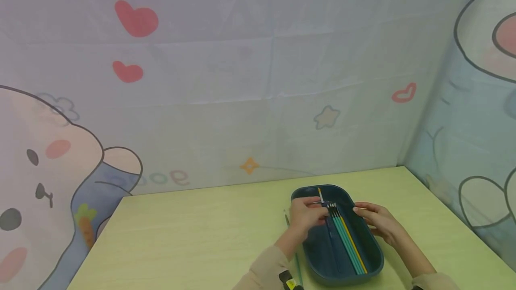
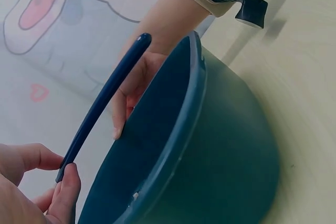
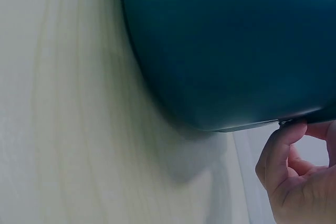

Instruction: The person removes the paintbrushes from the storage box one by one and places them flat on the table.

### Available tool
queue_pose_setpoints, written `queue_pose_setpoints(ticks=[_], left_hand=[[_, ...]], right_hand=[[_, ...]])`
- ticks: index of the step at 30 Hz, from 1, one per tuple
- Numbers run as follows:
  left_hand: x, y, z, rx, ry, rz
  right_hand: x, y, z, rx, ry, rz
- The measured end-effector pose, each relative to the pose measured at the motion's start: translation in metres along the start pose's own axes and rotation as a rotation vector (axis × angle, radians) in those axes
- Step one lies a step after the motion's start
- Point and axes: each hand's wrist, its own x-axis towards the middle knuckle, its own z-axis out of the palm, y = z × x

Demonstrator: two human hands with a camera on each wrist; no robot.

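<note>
My left hand (image 1: 308,215) is over the far left part of a dark teal oblong bin (image 1: 316,263). Its thumb and fingers pinch a slim dark blue paintbrush (image 2: 105,94) by one end; the handle's rounded end points away from the fingers, and the bristles cannot be made out. With thumb and fingers, my right hand (image 1: 380,223) grips the bin's right rim. Inside the bin, several green-handled paintbrushes (image 1: 348,240) lie side by side with a yellow-handled brush (image 1: 355,249). A yellow tip (image 1: 320,191) shows beyond my left fingers.
A thin green-handled brush (image 1: 298,267) lies on the pale yellow table (image 1: 193,236), left of the bin and partly behind my left arm. A printed cloth (image 1: 225,79) with hearts and cartoon figures hangs behind the table and along its right side.
</note>
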Motion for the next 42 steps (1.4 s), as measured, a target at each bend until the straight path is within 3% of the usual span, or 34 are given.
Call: queue_pose_setpoints(ticks=[28, 42], left_hand=[[-0.012, -0.003, -0.035, -0.009, 0.02, -0.011], [-0.016, -0.007, -0.044, -0.059, 0.056, 0.004]], right_hand=[[0.0, 0.003, 0.0, 0.044, 0.0, -0.002], [-0.001, 0.002, -0.001, 0.06, 0.003, 0.0]])
